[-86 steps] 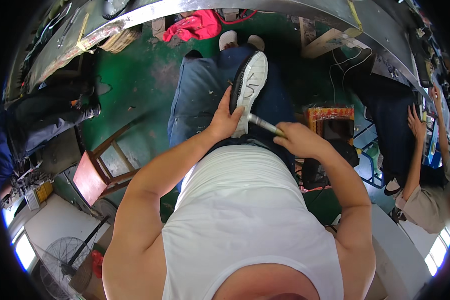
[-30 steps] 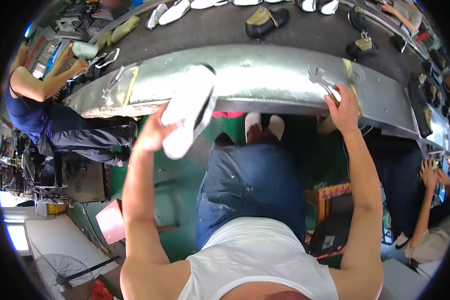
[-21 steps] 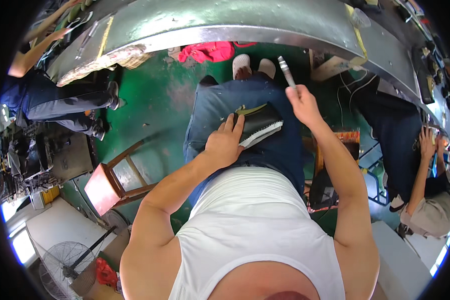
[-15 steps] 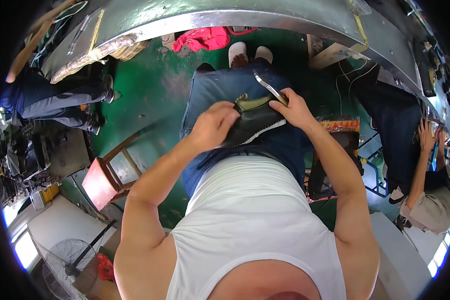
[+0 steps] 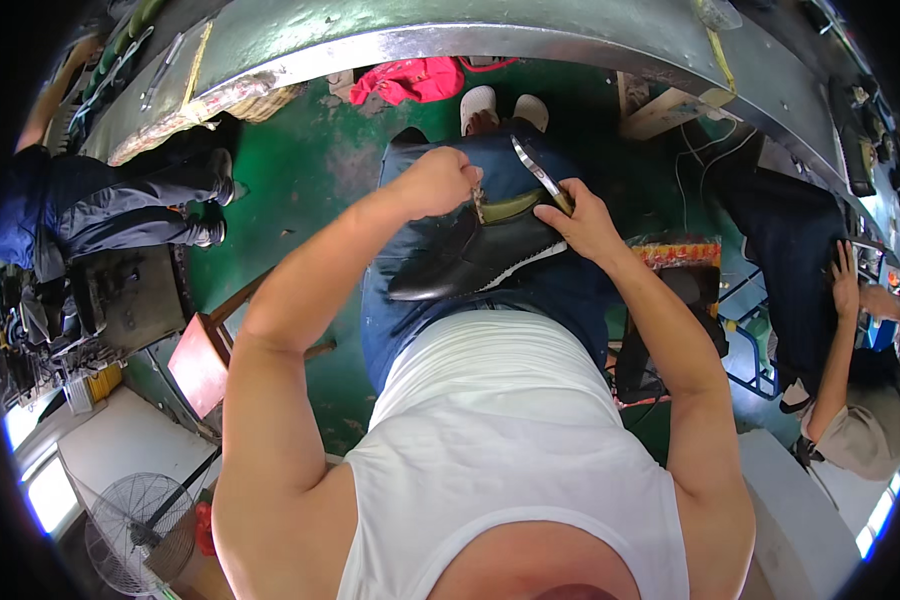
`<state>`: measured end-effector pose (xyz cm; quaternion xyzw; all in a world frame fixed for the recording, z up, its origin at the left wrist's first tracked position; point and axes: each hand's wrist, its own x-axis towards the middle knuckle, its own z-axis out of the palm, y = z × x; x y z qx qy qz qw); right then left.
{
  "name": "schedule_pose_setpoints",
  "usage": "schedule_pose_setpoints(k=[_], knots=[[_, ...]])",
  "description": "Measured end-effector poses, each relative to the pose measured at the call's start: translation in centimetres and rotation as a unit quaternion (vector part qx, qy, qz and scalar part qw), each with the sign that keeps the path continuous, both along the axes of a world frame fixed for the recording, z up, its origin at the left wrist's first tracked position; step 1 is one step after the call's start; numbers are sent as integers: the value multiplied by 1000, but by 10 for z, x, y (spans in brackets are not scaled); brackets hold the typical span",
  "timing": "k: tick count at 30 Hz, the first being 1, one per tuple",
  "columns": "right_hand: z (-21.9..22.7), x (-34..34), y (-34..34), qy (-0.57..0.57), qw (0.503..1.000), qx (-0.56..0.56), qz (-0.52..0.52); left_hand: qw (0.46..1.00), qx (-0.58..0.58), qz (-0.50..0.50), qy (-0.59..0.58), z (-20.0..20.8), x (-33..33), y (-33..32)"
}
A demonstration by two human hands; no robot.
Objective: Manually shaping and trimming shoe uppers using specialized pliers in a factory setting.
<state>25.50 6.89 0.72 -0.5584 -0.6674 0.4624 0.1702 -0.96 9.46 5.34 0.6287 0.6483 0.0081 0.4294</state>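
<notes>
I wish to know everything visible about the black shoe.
The black shoe looks leathery, with an olive lining and a pale, jagged edge along the sole. It lies across the blue trousers, toe left, opening away from the body. The right hand, holding a metal tool, touches the heel end; the left hand is beside the opening, contact unclear.

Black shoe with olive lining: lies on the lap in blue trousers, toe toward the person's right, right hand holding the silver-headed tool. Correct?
Not quite: the head view shows the black shoe with olive lining with its toe toward the person's left. It does lie on the blue trousers, the right hand holding the silver-headed tool.
</notes>
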Motion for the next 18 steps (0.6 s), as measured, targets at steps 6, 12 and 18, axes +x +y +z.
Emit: schedule_pose_setpoints(k=[6,12,18], knots=[[-7,4,2,9,1000,14,-6,932,-249,130,-229,6,-26,17],[-11,1,7,7,1000,10,-25,980,103,-133,104,11,-38,36],[-27,15,9,68,989,-64,-111,951,219,-209,52,10,75,-38]])
